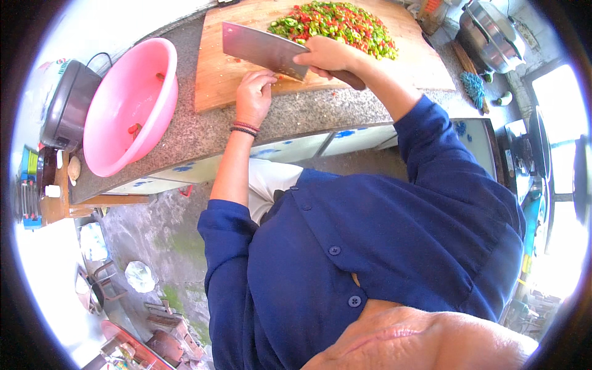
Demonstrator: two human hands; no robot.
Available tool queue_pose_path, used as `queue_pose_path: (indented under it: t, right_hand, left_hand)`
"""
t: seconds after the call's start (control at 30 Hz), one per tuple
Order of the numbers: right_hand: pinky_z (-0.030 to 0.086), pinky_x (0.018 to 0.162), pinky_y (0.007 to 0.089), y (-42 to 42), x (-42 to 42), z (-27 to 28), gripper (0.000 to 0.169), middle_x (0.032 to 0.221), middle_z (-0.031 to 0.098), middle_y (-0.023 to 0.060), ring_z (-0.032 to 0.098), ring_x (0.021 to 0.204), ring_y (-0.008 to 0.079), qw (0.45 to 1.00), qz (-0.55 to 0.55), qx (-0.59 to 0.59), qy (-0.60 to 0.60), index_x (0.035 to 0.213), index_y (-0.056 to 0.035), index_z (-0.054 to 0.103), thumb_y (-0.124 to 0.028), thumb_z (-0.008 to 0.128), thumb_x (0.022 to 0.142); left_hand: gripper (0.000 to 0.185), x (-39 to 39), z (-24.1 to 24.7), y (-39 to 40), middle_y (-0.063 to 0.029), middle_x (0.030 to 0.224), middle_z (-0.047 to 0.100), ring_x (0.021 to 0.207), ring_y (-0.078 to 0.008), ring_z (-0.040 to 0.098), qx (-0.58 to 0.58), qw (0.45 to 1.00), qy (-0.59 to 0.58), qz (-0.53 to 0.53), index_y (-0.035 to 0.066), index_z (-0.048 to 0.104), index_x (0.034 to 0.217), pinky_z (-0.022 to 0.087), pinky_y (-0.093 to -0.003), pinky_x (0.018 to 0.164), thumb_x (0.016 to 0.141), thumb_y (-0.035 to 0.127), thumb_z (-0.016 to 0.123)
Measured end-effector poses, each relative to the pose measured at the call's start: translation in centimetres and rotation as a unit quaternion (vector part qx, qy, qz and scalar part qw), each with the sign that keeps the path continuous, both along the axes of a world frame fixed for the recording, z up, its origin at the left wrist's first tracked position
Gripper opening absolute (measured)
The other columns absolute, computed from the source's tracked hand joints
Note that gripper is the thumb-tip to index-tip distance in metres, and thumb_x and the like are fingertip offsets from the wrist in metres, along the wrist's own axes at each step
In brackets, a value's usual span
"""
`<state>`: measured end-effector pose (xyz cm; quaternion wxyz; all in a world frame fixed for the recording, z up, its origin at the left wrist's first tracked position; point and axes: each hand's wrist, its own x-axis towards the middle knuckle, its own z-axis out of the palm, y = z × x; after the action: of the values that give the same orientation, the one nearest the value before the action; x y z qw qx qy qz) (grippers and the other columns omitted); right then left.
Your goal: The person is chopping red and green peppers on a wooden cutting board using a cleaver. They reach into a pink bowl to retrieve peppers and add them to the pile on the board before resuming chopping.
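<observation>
My right hand (326, 56) grips a cleaver (261, 50) by its dark handle and the back of its broad blade. The blade is tilted over a wooden cutting board (416, 69). My left hand (254, 90), with two bands at the wrist, rests at the board's near edge with its fingers curled beside the blade. Small red bits lie by its fingertips; whether it pinches one I cannot tell. Behind the cleaver, a wide heap of chopped green and red peppers (337, 27) covers the back of the board.
A pink plastic basin (122, 111) with a few red pepper pieces stands left on the stone countertop (194, 134). Beside it is a grey appliance (69, 106). To the right are a steel pot (490, 37), a brush bound with blue cord (472, 88) and a gas stove (518, 152).
</observation>
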<state>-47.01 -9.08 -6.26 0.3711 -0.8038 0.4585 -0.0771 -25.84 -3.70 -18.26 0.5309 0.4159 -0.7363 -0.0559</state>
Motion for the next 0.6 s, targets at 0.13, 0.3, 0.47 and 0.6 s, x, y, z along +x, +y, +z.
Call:
queue_pose_path:
  t: [0.13, 0.3, 0.47, 0.6]
  right_hand:
    - [0.052, 0.051, 0.0354, 3.1, -1.3, 1.0, 0.033, 0.06, 0.063, 0.0108, 0.062, 0.05, 0.0212, 0.988, -0.072, -0.132, 0.036, 0.085, -0.0017, 0.066, -0.034, 0.063, 0.088]
    - [0.055, 0.072, 0.0457, 4.3, -2.8, -0.9, 0.032, 0.079, 0.068, 0.0187, 0.068, 0.077, 0.0341, 0.934, -0.04, -0.335, 0.118, 0.106, -0.0116, 0.067, -0.031, 0.065, 0.08]
    - [0.056, 0.074, 0.0448, 3.3, -2.4, -1.8, 0.033, 0.083, 0.068, 0.0156, 0.069, 0.08, 0.0326, 0.918, 0.063, -0.296, 0.256, 0.106, -0.0112, 0.066, -0.033, 0.066, 0.081]
    - [0.056, 0.072, 0.0418, -1.6, -0.3, -0.4, 0.029, 0.088, 0.069, 0.0146, 0.069, 0.08, 0.0267, 0.907, 0.116, -0.364, 0.176, 0.093, -0.0108, 0.071, -0.038, 0.063, 0.086]
  left_hand:
    - [0.019, 1.1, 1.4, 2.1, -0.0129, 0.096, 0.068, 0.091, -0.0299, 0.064, -0.09, 0.989, 0.059, 0.098, 0.003, 0.068, 0.084, 0.052, -0.0357, 0.083, 0.073, -0.01, 0.059]
    - [0.019, 4.6, 2.5, 5.0, -0.0135, 0.098, 0.067, 0.093, -0.0312, 0.063, -0.078, 0.981, -0.014, 0.176, 0.001, 0.068, 0.089, 0.051, -0.0392, 0.085, 0.074, -0.009, 0.061]
    - [0.023, 7.3, 1.0, 8.0, -0.0142, 0.111, 0.065, 0.106, -0.0322, 0.057, -0.016, 0.965, -0.059, 0.254, 0.001, 0.068, 0.1, 0.045, -0.0417, 0.095, 0.077, -0.003, 0.064]
    - [0.028, 6.9, 0.7, 8.3, -0.0172, 0.119, 0.059, 0.112, -0.0363, 0.052, 0.005, 0.963, -0.039, 0.267, 0.0, 0.067, 0.105, 0.042, -0.0458, 0.099, 0.078, 0.0, 0.066]
